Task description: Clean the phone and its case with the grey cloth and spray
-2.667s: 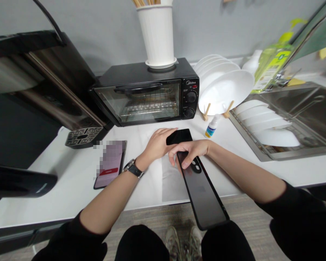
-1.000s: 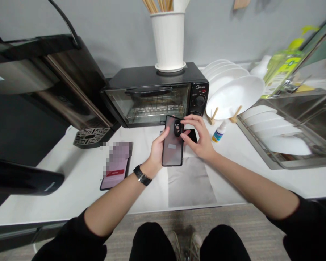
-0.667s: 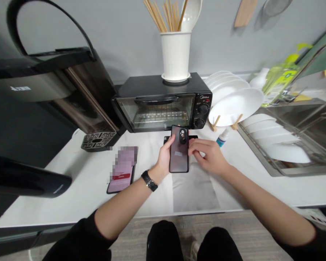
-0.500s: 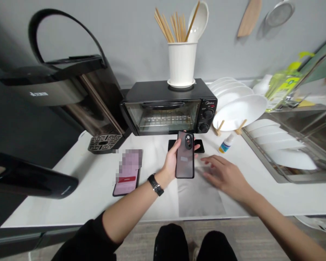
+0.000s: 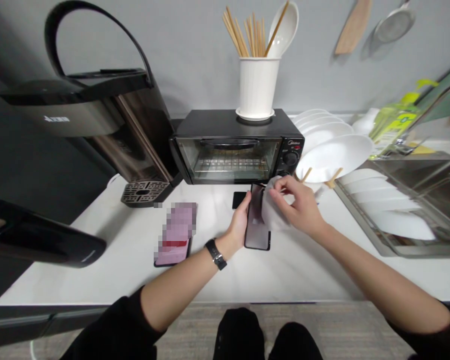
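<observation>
My left hand (image 5: pixel 240 222), with a black watch on its wrist, is closed round a phone (image 5: pixel 255 236) whose greyish back faces up. My right hand (image 5: pixel 300 205) pinches a thin light-grey cloth (image 5: pixel 273 214), which hangs over the phone's upper right part and covers its camera area. Behind the held phone a flat black object (image 5: pixel 239 200) lies on the counter, mostly hidden. To the left rests another phone (image 5: pixel 176 230) with a lit pinkish screen, partly pixelated. A small spray bottle (image 5: pixel 321 190) shows only in part behind my right hand.
A toaster oven (image 5: pixel 232 157) stands behind my hands, carrying a white cup (image 5: pixel 259 85) of chopsticks and a spoon. A large drink dispenser (image 5: pixel 135 140) is at left. White plates (image 5: pixel 335 155) stand in a rack beside the sink (image 5: pixel 392 246) at right.
My right hand has picked the grey cloth up from the counter and brought it onto the phone's back. My left hand still holds the phone, in nearly the same place.
</observation>
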### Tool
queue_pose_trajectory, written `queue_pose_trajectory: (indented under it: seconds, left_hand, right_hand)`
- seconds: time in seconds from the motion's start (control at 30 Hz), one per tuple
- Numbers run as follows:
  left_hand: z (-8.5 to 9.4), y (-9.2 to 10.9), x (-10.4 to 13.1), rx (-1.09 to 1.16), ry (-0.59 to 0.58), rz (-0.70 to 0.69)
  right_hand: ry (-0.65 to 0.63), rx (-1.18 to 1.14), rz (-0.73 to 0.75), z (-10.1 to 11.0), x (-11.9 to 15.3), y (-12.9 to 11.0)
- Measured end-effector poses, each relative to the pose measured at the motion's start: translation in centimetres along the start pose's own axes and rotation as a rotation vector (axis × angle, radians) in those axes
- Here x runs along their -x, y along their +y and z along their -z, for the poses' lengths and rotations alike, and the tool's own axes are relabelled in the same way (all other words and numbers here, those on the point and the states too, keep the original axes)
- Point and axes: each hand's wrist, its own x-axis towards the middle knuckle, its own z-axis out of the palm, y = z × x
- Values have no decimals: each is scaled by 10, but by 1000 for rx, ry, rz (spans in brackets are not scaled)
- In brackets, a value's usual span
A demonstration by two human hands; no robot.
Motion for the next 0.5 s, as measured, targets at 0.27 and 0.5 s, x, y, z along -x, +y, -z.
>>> queue_pose_trajectory:
  seconds: [0.27, 0.5]
  left_hand:
    - [3, -3, -3, 49, 151, -102]
    - [2, 1, -3, 59, 106, -22]
  right_hand:
    - [-206, 159, 290, -39, 21, 34]
    - [-72, 248, 243, -39, 20, 45]
